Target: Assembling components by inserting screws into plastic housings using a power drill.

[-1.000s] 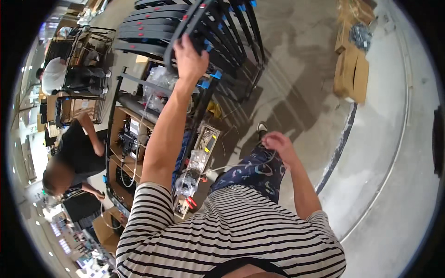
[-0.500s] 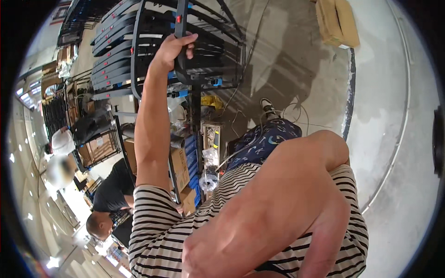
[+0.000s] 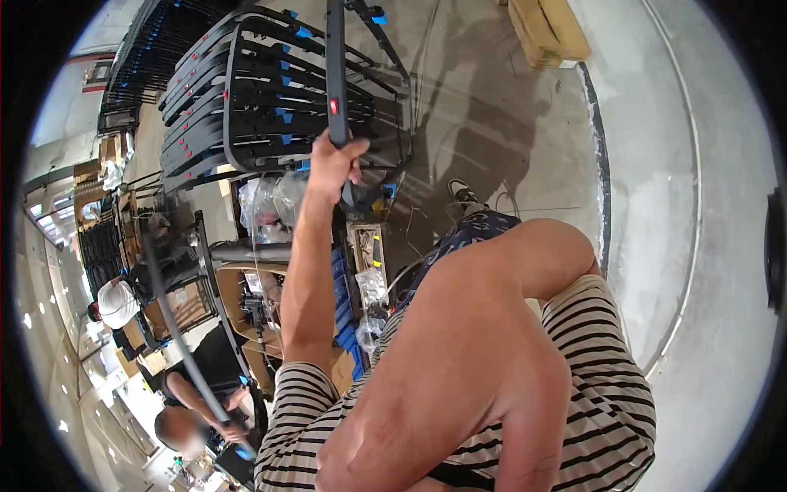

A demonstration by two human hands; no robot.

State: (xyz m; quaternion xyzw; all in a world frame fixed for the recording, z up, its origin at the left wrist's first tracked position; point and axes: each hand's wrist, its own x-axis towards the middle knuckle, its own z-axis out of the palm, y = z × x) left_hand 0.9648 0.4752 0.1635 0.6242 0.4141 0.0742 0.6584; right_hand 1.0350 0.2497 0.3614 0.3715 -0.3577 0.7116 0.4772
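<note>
My left hand (image 3: pixel 334 168) is wrapped around a dark grey tubular frame (image 3: pixel 336 66), gripping it near its rounded lower corner. A small red button sits on the bar above my fingers. Very close in the lower part of the view, my right hand (image 3: pixel 410 410) is raised in front of my striped shirt. Its thumb points down, while the other fingers are out of sight past the lower edge. Behind the held frame stands a stack of similar black frames (image 3: pixel 197 123) with red buttons and blue clips.
A co-worker (image 3: pixel 197 369) in black at the lower left grips a long grey bar (image 3: pixel 176 328). Blue bins (image 3: pixel 344 303), an open carton (image 3: pixel 238 291) and clear plastic wrap (image 3: pixel 266 205) stand beside my left arm. A cardboard box (image 3: pixel 549 33) lies by the right wall; cables trail near my shoe.
My left hand has drawn the held frame lower in the view and closer to me. The co-worker has raised their head, and a long bar now shows in their hands. My right hand stays raised.
</note>
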